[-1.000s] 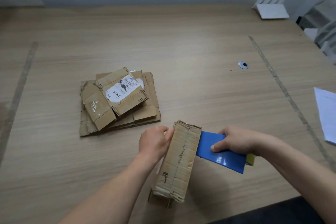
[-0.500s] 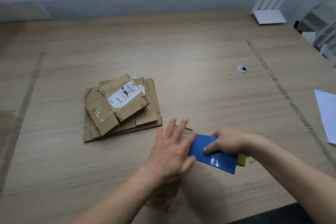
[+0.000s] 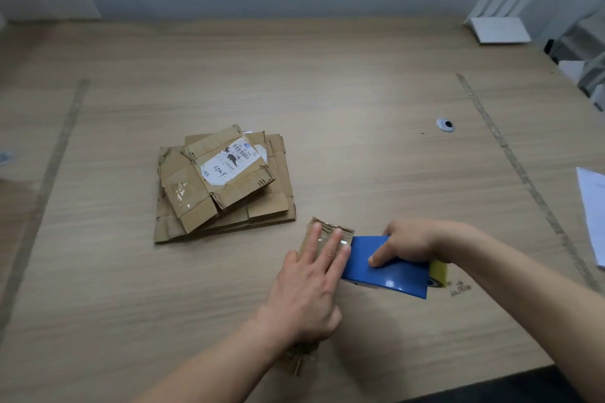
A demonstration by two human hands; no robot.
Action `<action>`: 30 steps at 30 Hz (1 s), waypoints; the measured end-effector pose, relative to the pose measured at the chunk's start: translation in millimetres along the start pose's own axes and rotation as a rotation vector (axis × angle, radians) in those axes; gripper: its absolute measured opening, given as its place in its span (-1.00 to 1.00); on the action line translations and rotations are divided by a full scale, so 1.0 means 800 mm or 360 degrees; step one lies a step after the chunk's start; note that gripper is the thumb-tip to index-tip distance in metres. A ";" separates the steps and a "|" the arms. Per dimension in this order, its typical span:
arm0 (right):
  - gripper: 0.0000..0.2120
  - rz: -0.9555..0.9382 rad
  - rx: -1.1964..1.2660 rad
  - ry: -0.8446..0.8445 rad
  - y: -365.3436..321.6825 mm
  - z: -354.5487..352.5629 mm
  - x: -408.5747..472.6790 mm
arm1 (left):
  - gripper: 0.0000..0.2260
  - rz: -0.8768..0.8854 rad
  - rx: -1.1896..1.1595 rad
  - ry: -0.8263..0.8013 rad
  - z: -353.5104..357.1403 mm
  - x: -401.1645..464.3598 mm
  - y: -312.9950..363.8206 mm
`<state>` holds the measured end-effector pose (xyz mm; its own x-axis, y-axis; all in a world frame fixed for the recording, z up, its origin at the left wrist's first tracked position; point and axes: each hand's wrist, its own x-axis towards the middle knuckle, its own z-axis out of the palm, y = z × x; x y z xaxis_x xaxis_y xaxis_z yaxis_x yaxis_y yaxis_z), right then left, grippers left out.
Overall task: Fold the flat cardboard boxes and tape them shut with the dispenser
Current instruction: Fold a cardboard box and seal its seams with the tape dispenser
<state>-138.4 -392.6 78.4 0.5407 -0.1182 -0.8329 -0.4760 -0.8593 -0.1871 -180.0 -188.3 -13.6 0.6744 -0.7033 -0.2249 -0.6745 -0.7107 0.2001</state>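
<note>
Head view | left hand (image 3: 309, 285) flat, fingers straight, pressing folded brown cardboard box (image 3: 329, 232) on wooden counter (image 3: 327, 91) | right hand (image 3: 414, 244) clamped on blue tape dispenser (image 3: 389, 270) against box's right side | stack of flat cardboard boxes (image 3: 222, 186) just beyond, apart | risk: tape wrinkles or seam gapes if pressure slips.

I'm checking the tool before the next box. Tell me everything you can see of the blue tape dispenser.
The tape dispenser shows a glossy blue, flat-sided body, seemingly plastic, with a yellow part at its right end. It lies tilted near the wooden table's front edge, its left end against the cardboard box. The right hand grips it from above, thumb on the blue face. No tape roll is visible.
</note>
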 end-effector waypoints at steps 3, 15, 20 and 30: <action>-0.58 0.0001 -0.0055 0.0001 -0.003 -0.003 -0.001 | -0.16 -0.0012 -0.0003 -0.0014 0.001 0.000 0.001; -0.67 -0.0040 -0.0179 -0.0026 -0.029 0.043 0.006 | -0.16 -0.0085 -0.0011 -0.0042 0.004 0.001 0.011; -0.58 0.0065 -0.0024 0.0049 -0.021 0.077 0.015 | -0.20 -0.0294 -0.0180 -0.0060 0.003 0.002 0.018; -0.77 -0.0257 0.0561 0.0415 0.066 0.020 -0.072 | -0.30 -0.0403 -0.0588 0.0431 -0.016 0.006 0.018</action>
<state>-205.7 -423.3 108.3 0.7622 -0.1565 -0.6282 -0.5535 -0.6607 -0.5070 -183.0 -201.9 0.3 0.8891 -0.4530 -0.0650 -0.3622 -0.7833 0.5053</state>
